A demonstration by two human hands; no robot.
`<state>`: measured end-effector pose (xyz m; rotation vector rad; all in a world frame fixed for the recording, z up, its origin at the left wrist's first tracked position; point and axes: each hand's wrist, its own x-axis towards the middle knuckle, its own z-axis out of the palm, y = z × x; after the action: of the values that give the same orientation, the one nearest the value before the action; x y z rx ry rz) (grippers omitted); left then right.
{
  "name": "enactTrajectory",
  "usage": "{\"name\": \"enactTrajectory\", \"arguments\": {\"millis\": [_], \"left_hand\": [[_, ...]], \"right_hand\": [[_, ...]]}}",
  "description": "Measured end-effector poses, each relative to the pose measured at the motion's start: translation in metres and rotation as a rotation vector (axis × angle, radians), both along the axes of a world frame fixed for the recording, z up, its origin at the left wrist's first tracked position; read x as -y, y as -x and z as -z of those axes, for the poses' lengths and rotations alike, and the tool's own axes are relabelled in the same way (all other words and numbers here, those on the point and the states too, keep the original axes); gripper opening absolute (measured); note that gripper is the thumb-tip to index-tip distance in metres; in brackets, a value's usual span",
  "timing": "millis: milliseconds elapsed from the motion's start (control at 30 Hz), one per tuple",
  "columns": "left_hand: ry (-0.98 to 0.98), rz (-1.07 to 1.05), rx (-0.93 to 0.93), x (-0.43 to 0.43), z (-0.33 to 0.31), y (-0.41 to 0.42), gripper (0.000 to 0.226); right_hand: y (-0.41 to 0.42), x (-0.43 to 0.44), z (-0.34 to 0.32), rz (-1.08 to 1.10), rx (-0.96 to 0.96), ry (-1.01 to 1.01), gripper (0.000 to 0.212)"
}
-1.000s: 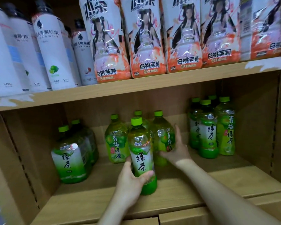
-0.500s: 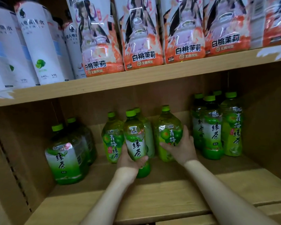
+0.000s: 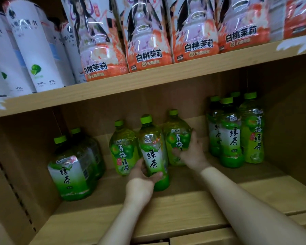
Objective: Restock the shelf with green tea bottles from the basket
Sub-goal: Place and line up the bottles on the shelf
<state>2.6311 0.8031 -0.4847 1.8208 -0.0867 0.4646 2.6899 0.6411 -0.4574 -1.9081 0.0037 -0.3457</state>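
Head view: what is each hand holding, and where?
Left hand grips the white-labelled green tea bottle around its lower body; right hand grips the green plum tea bottle beside it at its label.

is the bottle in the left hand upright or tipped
Upright: green tea bottle has its cap on top and base on the shelf.

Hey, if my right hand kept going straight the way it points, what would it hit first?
The plum green tea bottle that your right hand grips; behind it, probably the shelf's back panel, though depth is unclear.
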Motion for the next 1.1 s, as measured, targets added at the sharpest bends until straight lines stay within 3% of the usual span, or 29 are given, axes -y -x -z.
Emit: {"name": "enactTrajectory", "arguments": {"millis": [133, 200, 300, 400, 567, 767, 867, 1100], "left_hand": [[-0.023, 0.032, -0.012, 0.021, -0.003, 0.001, 0.052], [-0.036, 0.063, -0.01, 0.035, -0.003, 0.004, 0.053], [-0.07, 0.123, 0.006, 0.054, -0.002, 0.013, 0.054], [-0.019, 0.209, 0.007, 0.068, -0.001, 0.025, 0.054], [0.019, 0.181, 0.034, 0.112, 0.005, 0.04, 0.046], [-0.016, 0.39, -0.009, 0.175, 0.002, 0.037, 0.04], [-0.148, 0.434, -0.04, 0.189, 0.0, 0.035, 0.043], [-0.49, 0.258, -0.009, 0.197, -0.01, 0.017, 0.067]], "right_hand": [[0.044, 0.016, -0.005, -0.187, -0.004, -0.21, 0.074], [0.068, 0.017, -0.004, -0.303, 0.023, -0.12, 0.08], [0.082, 0.021, 0.008, -0.092, 0.138, 0.096, 0.078], [0.093, 0.04, 0.012, 0.03, 0.183, 0.093, 0.059], [0.117, 0.087, 0.01, 0.084, 0.191, 0.084, 0.05], [0.127, 0.133, 0.011, 0.332, 0.197, 0.208, 0.067], [0.125, 0.148, 0.007, 0.468, 0.186, 0.262, 0.071], [0.107, 0.161, 0.003, 0.57, 0.085, 0.308, 0.048]]}}
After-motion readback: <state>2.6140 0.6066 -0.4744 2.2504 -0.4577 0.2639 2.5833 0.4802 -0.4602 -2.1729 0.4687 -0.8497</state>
